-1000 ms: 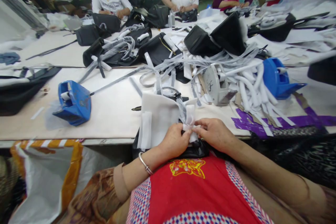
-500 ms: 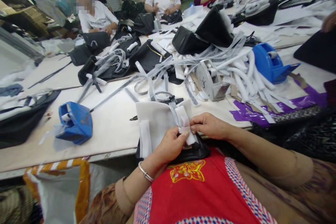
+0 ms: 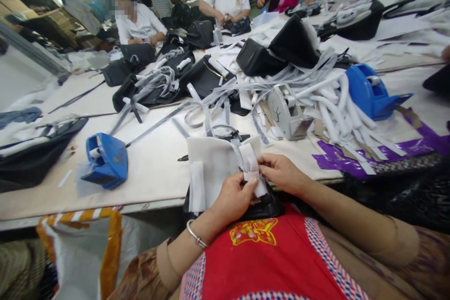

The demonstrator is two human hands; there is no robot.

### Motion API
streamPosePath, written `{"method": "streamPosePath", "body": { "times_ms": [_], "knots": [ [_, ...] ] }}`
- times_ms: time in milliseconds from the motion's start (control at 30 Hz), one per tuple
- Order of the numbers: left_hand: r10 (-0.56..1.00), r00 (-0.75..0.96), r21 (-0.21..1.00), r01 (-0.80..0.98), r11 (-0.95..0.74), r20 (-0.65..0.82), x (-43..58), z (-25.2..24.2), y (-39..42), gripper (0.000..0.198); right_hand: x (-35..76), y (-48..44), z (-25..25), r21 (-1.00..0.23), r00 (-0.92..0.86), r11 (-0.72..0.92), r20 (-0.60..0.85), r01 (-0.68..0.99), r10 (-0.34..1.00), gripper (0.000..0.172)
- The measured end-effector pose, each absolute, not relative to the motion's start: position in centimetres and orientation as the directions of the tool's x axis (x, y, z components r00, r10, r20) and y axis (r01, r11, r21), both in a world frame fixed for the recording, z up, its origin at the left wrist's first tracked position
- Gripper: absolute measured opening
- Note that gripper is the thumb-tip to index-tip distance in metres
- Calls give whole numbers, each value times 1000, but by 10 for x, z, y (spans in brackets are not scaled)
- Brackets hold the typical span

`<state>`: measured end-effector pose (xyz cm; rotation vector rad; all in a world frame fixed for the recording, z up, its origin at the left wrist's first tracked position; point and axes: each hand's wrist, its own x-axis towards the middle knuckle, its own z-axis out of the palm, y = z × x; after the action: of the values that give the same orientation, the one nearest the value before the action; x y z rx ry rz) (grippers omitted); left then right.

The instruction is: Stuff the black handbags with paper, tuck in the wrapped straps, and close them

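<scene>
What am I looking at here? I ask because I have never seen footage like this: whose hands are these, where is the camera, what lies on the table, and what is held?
There is no machine here. A person wears a camera on the head, and it looks down at their own bare hands. The left hand and right hand both pinch a white strip at the top of a black bag. The bag is covered by a white sheet and sits at the edge of the table. On the table lie a left blue dispenser, a right blue dispenser, a grey dispenser, loose white strips and more black bags. Other people sit across from the wearer.
</scene>
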<state>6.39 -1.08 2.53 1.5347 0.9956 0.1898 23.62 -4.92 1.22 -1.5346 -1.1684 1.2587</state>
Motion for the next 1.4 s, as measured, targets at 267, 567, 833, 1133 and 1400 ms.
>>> {"method": "streamPosePath", "body": {
  "times_ms": [267, 567, 833, 1133, 1400],
  "knots": [
    [760, 617, 760, 588, -276, -202, 56, 28, -6, 31, 231, -44, 27, -888, 60, -450, -447, 91, 893, 32],
    [674, 700, 844, 492, -215, -236, 28, 41, 4, 40, 243, -36, 13, -795, -214, -537, -493, -283, 843, 39],
    [792, 563, 898, 438, -43, -237, 23, 33, 17, 42, 235, -42, 16, -819, -138, -504, -485, -276, 864, 40],
    [646, 649, 908, 192, 372, -402, 36, 29, 18, 32, 235, -40, 27, -871, -146, -476, -458, -124, 877, 48],
    [783, 617, 900, 384, -208, -82, 34, 27, 18, 19, 219, -32, 32, -899, -27, -399, -410, 181, 912, 39]
  ]
}}
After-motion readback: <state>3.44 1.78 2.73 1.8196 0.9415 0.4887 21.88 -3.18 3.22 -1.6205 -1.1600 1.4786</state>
